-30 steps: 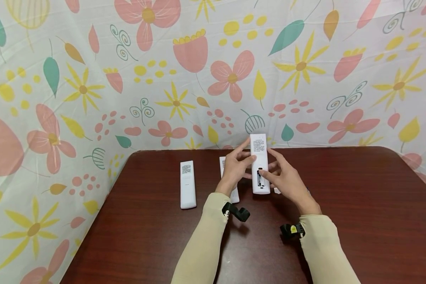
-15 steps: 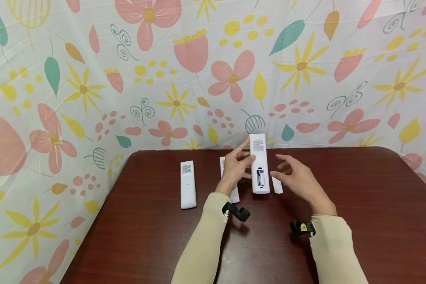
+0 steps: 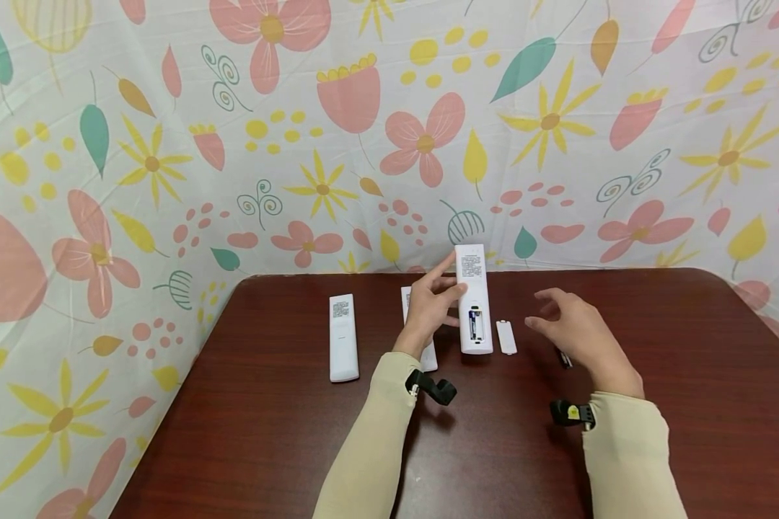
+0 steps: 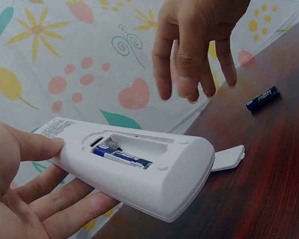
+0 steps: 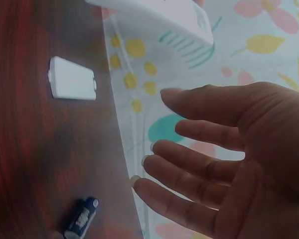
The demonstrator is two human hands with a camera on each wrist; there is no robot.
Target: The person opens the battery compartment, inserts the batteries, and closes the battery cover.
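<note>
My left hand [image 3: 430, 306] holds a white remote control [image 3: 472, 288] above the table, its back facing me, thumb on the back and fingers beneath. Its battery bay is uncovered; in the left wrist view one blue battery [image 4: 120, 158] lies in one slot, and a bare spring shows in the slot beside it. To the right my right hand [image 3: 574, 328] hovers with loose fingers, holding nothing. Below it a second dark blue battery [image 4: 263, 98] lies on the table. A small white battery cover [image 3: 506, 337] lies between the remote and the right hand.
Another white remote [image 3: 344, 339] lies face down at the left of the brown table [image 3: 253, 432]. One more white remote [image 3: 430, 357] is partly hidden behind my left hand. A flower-patterned cloth [image 3: 363, 180] hangs along the table's back edge.
My right hand has left the remote's battery bay and moved right, uncovering the battery cover and then part of the loose battery. The left hand and its remote have stayed nearly still.
</note>
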